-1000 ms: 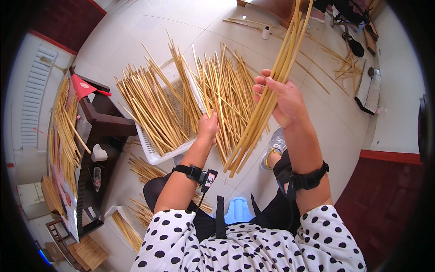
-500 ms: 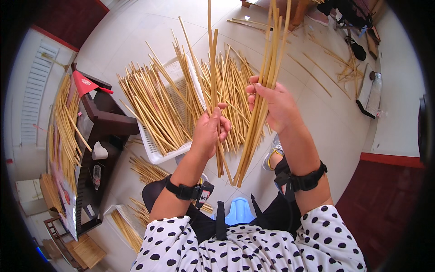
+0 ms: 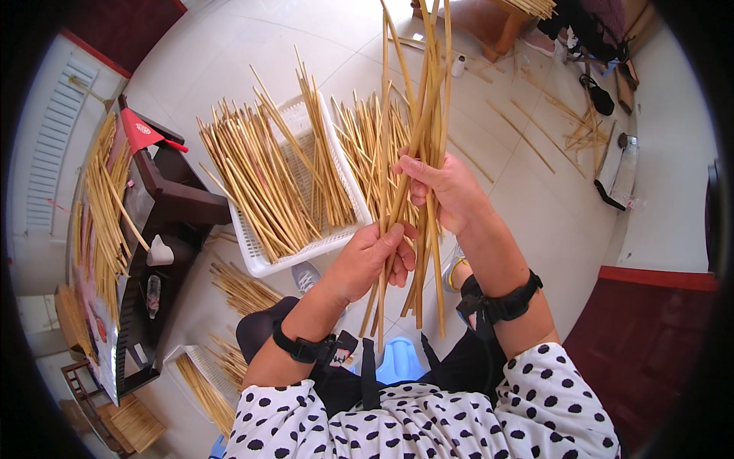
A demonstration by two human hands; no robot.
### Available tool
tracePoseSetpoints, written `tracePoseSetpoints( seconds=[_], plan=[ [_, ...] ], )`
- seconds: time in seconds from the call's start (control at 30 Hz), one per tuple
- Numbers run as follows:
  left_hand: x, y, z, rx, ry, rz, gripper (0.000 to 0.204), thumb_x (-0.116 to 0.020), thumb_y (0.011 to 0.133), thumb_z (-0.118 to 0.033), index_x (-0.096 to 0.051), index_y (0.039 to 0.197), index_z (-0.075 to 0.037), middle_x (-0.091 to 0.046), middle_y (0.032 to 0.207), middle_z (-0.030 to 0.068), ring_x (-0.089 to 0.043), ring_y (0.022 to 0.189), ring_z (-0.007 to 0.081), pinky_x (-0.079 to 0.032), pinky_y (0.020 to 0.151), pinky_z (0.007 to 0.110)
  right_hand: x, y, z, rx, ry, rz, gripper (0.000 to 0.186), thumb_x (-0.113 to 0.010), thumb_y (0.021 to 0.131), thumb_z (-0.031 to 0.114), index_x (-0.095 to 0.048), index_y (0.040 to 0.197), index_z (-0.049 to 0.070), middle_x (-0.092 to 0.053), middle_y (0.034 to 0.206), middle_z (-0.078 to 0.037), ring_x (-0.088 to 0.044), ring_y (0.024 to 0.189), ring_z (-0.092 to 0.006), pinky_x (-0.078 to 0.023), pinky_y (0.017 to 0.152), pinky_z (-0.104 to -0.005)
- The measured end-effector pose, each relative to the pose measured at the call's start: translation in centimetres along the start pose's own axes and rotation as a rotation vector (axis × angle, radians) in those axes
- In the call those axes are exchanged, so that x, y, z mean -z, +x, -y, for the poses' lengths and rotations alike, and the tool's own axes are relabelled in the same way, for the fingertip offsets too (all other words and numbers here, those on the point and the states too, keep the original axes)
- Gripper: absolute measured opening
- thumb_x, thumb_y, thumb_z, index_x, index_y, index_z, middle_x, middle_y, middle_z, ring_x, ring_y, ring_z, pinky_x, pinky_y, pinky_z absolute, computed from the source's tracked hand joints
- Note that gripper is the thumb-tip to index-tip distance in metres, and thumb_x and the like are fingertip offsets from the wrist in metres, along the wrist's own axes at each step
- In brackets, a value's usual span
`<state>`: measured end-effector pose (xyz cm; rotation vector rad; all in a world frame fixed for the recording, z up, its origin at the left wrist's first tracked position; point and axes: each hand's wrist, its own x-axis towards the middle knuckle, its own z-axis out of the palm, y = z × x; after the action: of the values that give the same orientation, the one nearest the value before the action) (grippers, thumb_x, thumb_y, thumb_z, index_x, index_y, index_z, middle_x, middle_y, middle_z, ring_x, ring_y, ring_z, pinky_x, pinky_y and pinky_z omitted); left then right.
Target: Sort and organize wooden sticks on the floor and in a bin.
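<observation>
My right hand (image 3: 451,190) is closed round a loose bundle of long, thin yellow-brown sticks (image 3: 433,99), its thumb lying across them. Lower down and to the left, my left hand (image 3: 375,260) pinches a few sticks between thumb and fingers. The sticks from both hands cross each other, and their lower ends hang fanned out over my lap. A white plastic basket (image 3: 264,269) just left of my hands holds many similar sticks (image 3: 252,176) standing at a slant. Behind the held bundle, more sticks (image 3: 359,134) lean against the basket's right side.
At the left stands a dark table (image 3: 183,199) with sticks, a red pennant (image 3: 139,131) and a white cup (image 3: 160,251). Stick piles (image 3: 238,289) and a smaller white basket (image 3: 183,352) lie on the floor. Loose sticks (image 3: 527,138) are scattered at the upper right. A blue stool (image 3: 401,359) shows below me.
My left hand has moved right, bringing its sticks against the right hand's bundle. The two groups, apart before, now overlap and cross. My right hand has shifted slightly left and down.
</observation>
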<state>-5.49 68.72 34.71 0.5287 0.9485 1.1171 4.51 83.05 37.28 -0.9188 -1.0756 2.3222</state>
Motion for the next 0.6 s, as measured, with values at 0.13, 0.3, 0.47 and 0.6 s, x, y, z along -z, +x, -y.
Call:
tracePoseSetpoints(
  seconds=[0.13,0.3,0.47,0.6],
  plan=[
    [1.1,0.7,1.0,-0.213,0.170,-0.333,0.034,-0.045,0.092,-0.033,-0.049,0.106,-0.002,-0.055,0.066,0.0046,-0.049,0.047,0.0114,-0.038,0.043,0.022,0.2,0.3,0.0,0.062,-0.065,-0.083,0.020,-0.061,0.083,0.012,-0.052,0.099,0.006,-0.057,0.081,-0.002,-0.043,0.053,-0.0041,-0.037,0.046,-0.0185],
    [1.9,0.2,-0.6,-0.125,0.141,-0.463,0.032,-0.041,0.094,-0.031,-0.045,0.112,-0.004,-0.044,0.059,-0.0013,-0.034,0.045,0.0044,-0.031,0.041,0.017,1.5,0.0,0.7,0.172,-0.005,-0.169,0.017,-0.059,0.084,0.010,-0.050,0.098,0.005,-0.056,0.078,-0.002,-0.043,0.053,-0.0042,-0.037,0.045,-0.0188],
    [2.6,0.2,-0.8,-0.092,-0.160,-0.509,0.041,-0.023,0.096,-0.035,-0.046,0.112,-0.005,-0.044,0.060,0.0008,-0.033,0.045,0.0070,-0.028,0.043,0.020,2.0,-0.1,1.7,0.205,-0.005,-0.238,0.014,-0.057,0.086,0.012,-0.050,0.096,0.005,-0.055,0.078,-0.002,-0.042,0.053,-0.0041,-0.038,0.046,-0.0190],
    [3.7,0.6,-0.3,-0.060,-0.404,-0.462,0.026,-0.032,0.094,-0.020,-0.046,0.108,-0.002,-0.047,0.061,0.0042,-0.038,0.044,0.0122,-0.034,0.044,0.026,2.1,-0.3,2.3,0.209,0.013,-0.265,0.014,-0.057,0.086,0.014,-0.051,0.094,0.005,-0.054,0.076,-0.002,-0.042,0.053,-0.0042,-0.038,0.046,-0.0195]
  ],
)
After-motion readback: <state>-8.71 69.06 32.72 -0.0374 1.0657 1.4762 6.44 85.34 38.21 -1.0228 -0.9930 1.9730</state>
